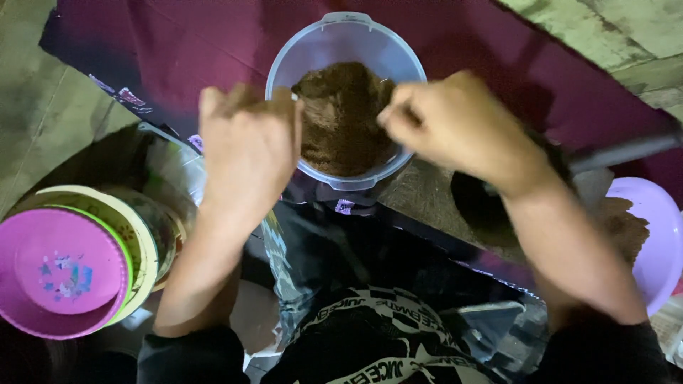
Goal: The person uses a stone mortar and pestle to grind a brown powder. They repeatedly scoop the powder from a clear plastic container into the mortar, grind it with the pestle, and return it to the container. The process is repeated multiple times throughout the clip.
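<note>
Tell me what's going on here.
A person seen from above has both hands at a clear plastic bucket that is partly filled with brown, soil-like material. The left hand grips the bucket's near-left rim, while the right hand reaches over the right rim, fingers pinched just above the brown material. The bucket sits on a dark red cloth. A stack of plastic bowls, pink on top, stands to the left, and a lilac bowl to the right.

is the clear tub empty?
No: the clear plastic tub holds a mound of brown powder, with the left hand on its rim and the right hand over it.
</note>
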